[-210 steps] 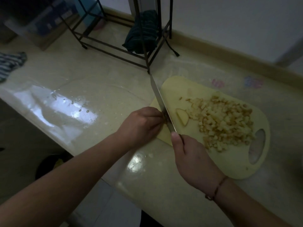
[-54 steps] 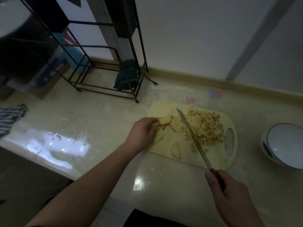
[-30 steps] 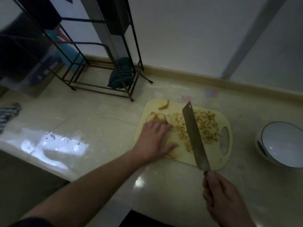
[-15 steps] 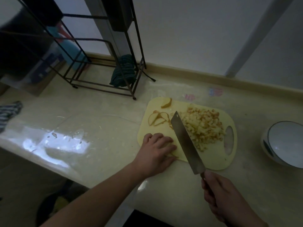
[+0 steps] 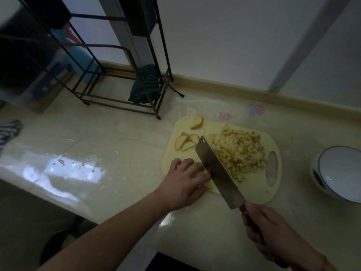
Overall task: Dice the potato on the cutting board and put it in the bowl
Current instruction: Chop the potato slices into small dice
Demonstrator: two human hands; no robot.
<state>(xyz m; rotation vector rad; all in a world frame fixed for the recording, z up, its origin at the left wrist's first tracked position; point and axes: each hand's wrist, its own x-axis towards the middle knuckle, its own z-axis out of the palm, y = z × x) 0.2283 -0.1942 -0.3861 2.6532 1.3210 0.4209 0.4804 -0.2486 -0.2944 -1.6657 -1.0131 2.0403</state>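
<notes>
Progress is well past halfway, judging from the board. Pale yellow plastic cutting board sits right of frame centre on the glossy cream tabletop, and most of the potato is already a heap of small diced potato cubes on the board's right half.

What's left to cut:
- a few thin potato slices fanned at the board's upper left
- one potato wedge near the top edge
- a pale potato piece under your left hand at the board's lower left, mostly hidden

Your left-hand fingers lie spread and flat, pressing that piece down rather than pinching it. Your right hand, lower right of frame, has its fingers wrapped tight round the dark handle of the broad steel cleaver. The blade runs diagonally across the board, just beside your left fingers and between them and the diced heap; I can't tell whether its edge touches the board.

White round bowl with a dark rim line sits at the right edge of frame, well apart from the board, and looks empty. So the transfer is not yet started: finish dicing the leftovers, then move everything over.
</notes>
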